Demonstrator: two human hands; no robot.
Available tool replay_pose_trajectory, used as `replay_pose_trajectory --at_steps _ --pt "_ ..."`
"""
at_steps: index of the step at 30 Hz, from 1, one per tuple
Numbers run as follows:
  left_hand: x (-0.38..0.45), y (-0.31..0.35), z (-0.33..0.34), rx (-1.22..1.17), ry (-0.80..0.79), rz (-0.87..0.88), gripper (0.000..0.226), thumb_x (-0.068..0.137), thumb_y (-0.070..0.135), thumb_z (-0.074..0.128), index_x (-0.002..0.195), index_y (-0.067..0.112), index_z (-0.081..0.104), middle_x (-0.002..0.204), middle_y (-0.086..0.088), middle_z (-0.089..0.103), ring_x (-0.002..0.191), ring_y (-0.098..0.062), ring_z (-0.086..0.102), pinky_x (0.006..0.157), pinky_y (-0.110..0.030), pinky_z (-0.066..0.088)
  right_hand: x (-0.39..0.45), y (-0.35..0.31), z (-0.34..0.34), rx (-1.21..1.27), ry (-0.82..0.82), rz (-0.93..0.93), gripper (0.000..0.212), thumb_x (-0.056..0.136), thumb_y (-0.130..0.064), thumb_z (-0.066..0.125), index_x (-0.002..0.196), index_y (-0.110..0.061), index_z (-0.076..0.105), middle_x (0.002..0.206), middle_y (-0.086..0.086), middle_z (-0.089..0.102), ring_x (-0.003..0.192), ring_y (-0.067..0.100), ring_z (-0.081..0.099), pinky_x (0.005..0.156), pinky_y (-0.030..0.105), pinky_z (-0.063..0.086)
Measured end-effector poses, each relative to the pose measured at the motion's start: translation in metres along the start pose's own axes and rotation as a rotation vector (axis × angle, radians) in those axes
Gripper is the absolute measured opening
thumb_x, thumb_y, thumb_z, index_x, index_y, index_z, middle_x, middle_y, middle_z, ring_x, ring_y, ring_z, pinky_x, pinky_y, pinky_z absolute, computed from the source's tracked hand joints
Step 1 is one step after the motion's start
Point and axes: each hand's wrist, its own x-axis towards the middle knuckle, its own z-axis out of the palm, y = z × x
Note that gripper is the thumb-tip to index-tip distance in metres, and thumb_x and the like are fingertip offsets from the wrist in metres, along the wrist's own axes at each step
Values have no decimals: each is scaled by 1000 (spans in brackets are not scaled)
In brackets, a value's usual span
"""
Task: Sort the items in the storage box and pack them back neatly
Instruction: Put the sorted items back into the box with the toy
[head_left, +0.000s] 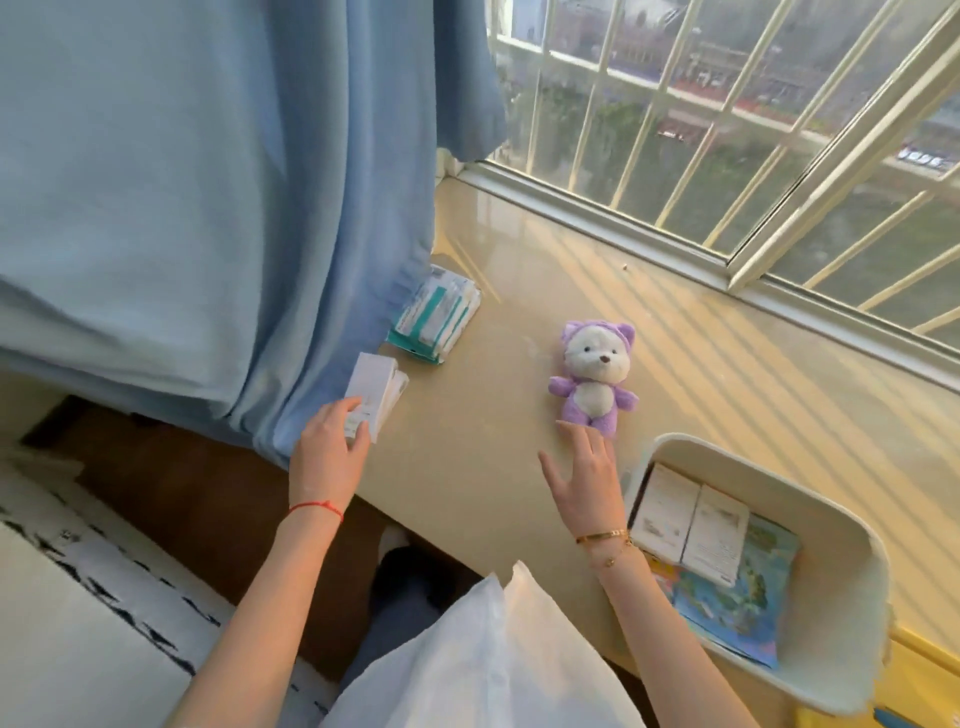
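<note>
Two white boxes (375, 392) grasped in left grip (328, 452), right grip (587, 480) released beside plush (594, 376)

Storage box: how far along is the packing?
Partly packed. The storage box already holds two white boxes lying on a colourful booklet. The left hand grips a white carton; the right hand reaches open toward the purple plush toy. The tissue pack remains on the sill.

Warm daylight is coming through the window (727, 130), laying striped bar shadows across the glossy sill (701, 364). Edges are bending from the wide lens; detail is looking soft.
</note>
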Motion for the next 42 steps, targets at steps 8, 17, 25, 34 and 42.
replay_pose_trajectory --at_steps 8,17,25,34,42 --pt "92 -90 -6 -13 -107 -10 37 94 25 54 130 16 52 127 -6 59 117 -22 55 94 -35 46 43 -103 112 83 -96 144 44 89 -33 62 126 -11 52 119 5 57 113 21 48 99 30 40" --pt "142 -154 38 -27 -307 -4 37 95 26 51 131 17 52 129 -5 58 119 -22 55 96 -38 48 86 -151 230 157 -230 348 65 85 -47 62 136 -12 41 131 4 50 123 20 45 103 34 41" --pt "155 -182 82 -17 -377 -68 44 93 30 55 135 18 49 132 -5 56 122 -23 52 99 -37 45 101 -155 297 245 -320 474 79 79 -39 72 140 -10 31 135 7 44 123 23 45 97 34 43" --pt "148 -184 108 -46 -509 -71 63 87 44 60 139 15 41 131 -7 52 121 -22 50 91 -33 47 75 -124 278 266 -183 551 60 86 -31 65 136 -14 38 126 3 51 109 18 54 78 24 45" --pt "143 -170 113 -59 -504 -117 46 82 27 71 120 12 51 119 -5 58 111 -21 55 81 -27 46 53 -100 249 258 -79 587 59 83 -36 68 131 -18 39 117 -1 54 93 16 60 67 23 48"
